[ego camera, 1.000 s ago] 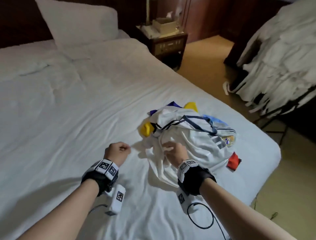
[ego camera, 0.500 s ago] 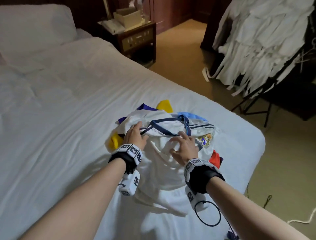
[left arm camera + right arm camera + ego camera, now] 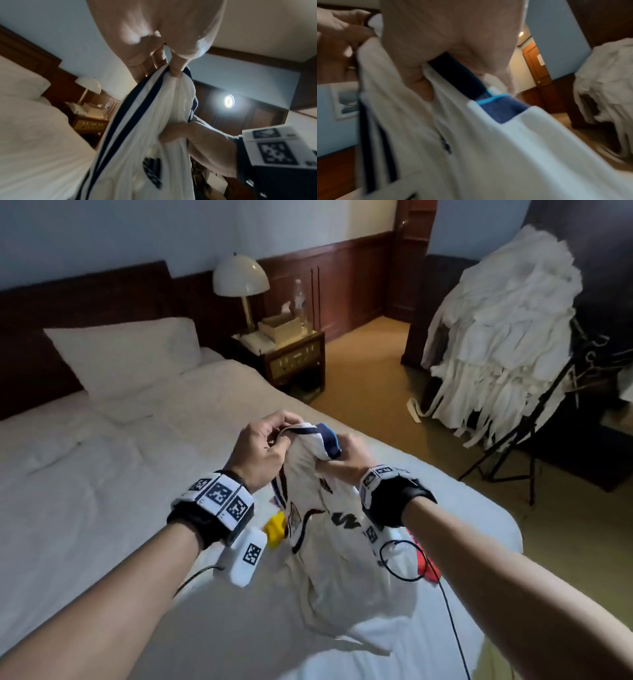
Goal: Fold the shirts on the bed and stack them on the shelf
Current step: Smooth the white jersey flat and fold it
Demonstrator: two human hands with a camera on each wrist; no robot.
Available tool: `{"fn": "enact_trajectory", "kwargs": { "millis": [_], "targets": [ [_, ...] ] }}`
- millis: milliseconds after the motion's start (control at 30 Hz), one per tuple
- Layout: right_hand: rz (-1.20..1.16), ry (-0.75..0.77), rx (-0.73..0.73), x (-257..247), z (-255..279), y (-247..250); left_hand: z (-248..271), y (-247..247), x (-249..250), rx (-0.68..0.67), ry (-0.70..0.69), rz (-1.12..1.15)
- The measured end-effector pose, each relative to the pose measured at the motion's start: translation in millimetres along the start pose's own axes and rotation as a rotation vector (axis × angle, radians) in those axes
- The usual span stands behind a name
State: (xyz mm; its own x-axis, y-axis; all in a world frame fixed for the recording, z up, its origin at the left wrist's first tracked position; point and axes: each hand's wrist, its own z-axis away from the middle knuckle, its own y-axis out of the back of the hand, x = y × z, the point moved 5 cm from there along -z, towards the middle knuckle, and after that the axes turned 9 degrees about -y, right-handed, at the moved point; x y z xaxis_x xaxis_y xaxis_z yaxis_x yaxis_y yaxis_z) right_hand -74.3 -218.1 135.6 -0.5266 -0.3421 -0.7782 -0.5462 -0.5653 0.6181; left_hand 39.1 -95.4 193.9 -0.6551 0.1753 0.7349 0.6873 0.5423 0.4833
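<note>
Gripping the white shirt with both hands, raised above the bed. Left hand: fingers curled, thumb and forefinger pinching a navy-striped edge of the fabric; the left wrist view shows the pinch directly. Right hand: fingers closed around the navy collar band, just at 3 o'clock of the left hand, the two nearly touching. Shirt body hangs toward 6 o'clock from the hands; lower part rests crumpled on the sheet. Yellow garment lies on the bed at 9 o'clock of the hanging shirt, red garment at 3 o'clock, partly hidden. Pillow at 11 o'clock, nightstand with lamp at 12. White linens heaped on a rack at 2 o'clock.
</note>
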Motion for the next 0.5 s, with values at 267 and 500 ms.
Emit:
{"fn": "enact_trajectory", "kwargs": {
  "millis": [267, 500],
  "targets": [
    [0.155, 0.201, -0.165, -247.2, 97.7, 59.1, 3.6, 262.5, 184.4, 0.184, -0.025, -0.303],
    [0.287, 0.492, -0.178, -419.5, 179.4, 62.9, 87.0, 453.3, 319.5, 0.295, 0.134, -0.65]
  ]
}}
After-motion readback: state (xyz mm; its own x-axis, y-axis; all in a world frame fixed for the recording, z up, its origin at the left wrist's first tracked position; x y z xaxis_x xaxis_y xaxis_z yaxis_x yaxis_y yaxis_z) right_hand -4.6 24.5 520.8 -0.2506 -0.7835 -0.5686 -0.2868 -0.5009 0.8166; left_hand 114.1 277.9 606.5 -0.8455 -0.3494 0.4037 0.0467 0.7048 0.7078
